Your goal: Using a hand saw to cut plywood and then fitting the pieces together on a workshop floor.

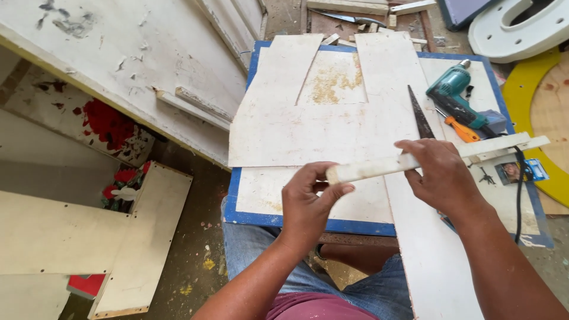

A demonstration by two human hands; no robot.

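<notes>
Hidden: the far end of the white wooden strip (415,160) runs under the right hand's palm, so the hold there is partly masked; the saw blade (421,114) shows only its dark pointed tip above the knuckles, handle out of sight.
Left fingers: the left hand (308,201) has its fingers (339,191) curled shut round the near end of the strip, thumb side pinching the cut end.
Right fingers: the right hand (441,178) lies over the strip's middle, fingers (409,148) folded down, gripping it.
Strip: held level just above the desk (296,218), crossing the tall white panel (432,249) that leans toward the lap.
Desk top: blue-edged, carrying a notched white board (320,124) with sawdust in the cut-out.
Right side: a teal power drill (453,95) and an orange-handled screwdriver (463,130) lie just beside the right hand.
Containers: none to be seen.
Floor: loose white panels (142,237) lie well apart at left.
</notes>
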